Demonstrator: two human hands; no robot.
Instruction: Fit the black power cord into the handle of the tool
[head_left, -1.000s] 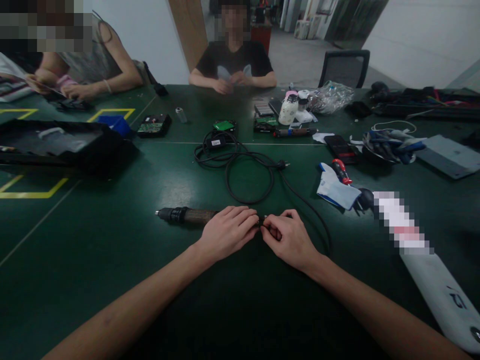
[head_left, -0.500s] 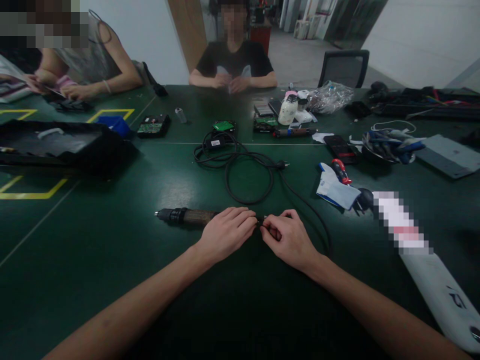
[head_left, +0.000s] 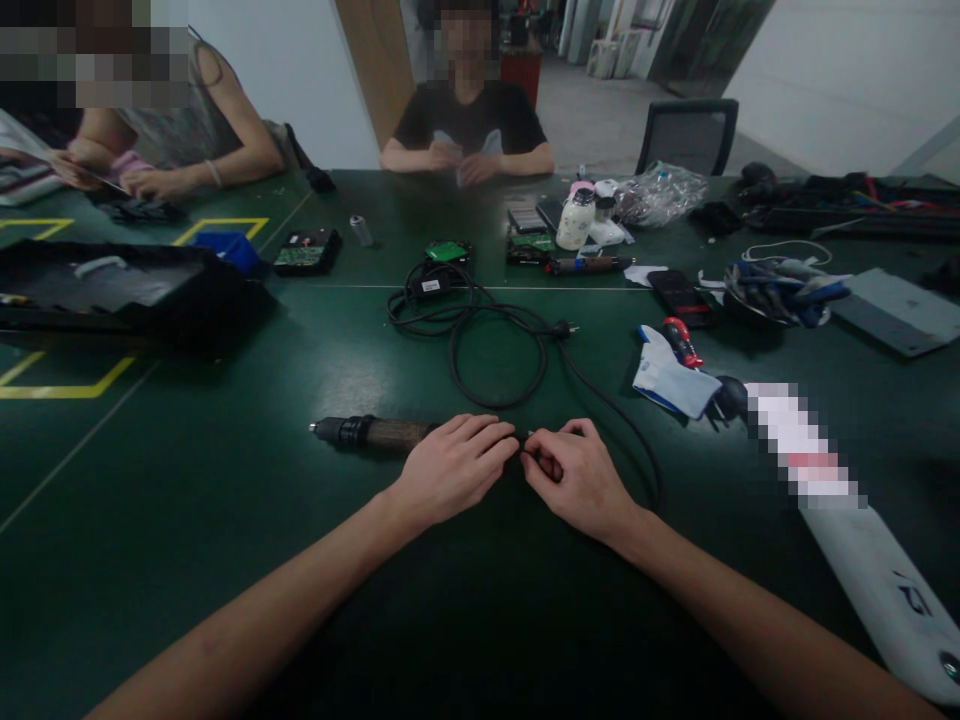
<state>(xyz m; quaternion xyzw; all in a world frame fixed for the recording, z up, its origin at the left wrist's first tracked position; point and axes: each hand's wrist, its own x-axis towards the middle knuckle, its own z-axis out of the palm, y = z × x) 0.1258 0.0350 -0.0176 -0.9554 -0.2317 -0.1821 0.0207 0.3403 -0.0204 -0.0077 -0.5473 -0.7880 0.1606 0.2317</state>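
Note:
An electric screwdriver (head_left: 397, 434) lies flat on the green table, its dark chuck pointing left. My left hand (head_left: 457, 460) is closed over its rear half, fingers pointing right. Just to the right, my right hand (head_left: 574, 475) pinches the end of a black power cable (head_left: 651, 450) at the tool's tail. The fingertips of both hands almost meet there. What sits between them is mostly hidden, so I cannot tell whether the cable end is seated in the tool. The rest of the cable loops beyond my hands, with a small adapter box (head_left: 430, 287) and a plug (head_left: 564, 329).
Right of my hands lie a glove (head_left: 671, 375), a red-black screwdriver (head_left: 682, 342) and a white device (head_left: 862, 560). Hard drives (head_left: 306, 252), another electric screwdriver (head_left: 596, 265) and a bottle (head_left: 575, 220) stand farther back. A black tray (head_left: 112, 290) is left. Two people sit across the table.
My right fingertips have shifted very slightly at the tool's tail. My left hand and the electric screwdriver stay in place.

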